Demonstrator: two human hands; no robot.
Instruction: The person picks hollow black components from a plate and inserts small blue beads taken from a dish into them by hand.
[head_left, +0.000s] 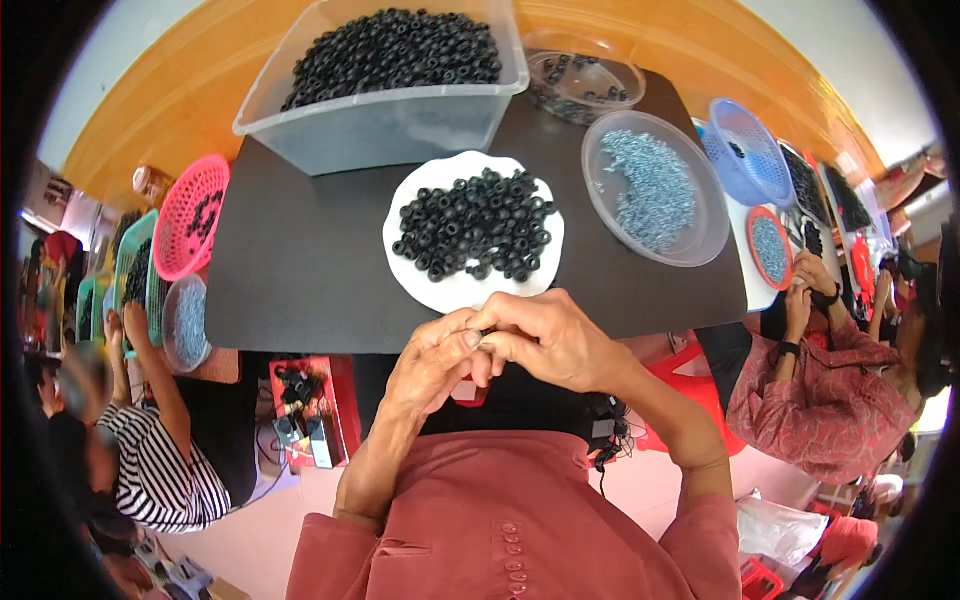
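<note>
My left hand (432, 365) and my right hand (560, 338) meet at the table's front edge, fingers closed and fingertips pressed together. A small dark bit shows between the thumbs and fingers, mostly hidden, so its kind cannot be told. Just beyond the hands lies a white plate (440, 292) with a wavy rim. On it is a heap of small black round pieces (470, 220) with holes in them. To the right, a shallow clear plastic bowl (705, 240) holds many small blue-grey metallic pieces (655, 190), perhaps screws.
A large clear bin (380, 130) of black pieces stands at the back of the dark table (300, 260), beside a round clear tub (625, 95). Pink (175, 235) and blue (750, 150) baskets flank it. People work at left (170, 470) and right (820, 400).
</note>
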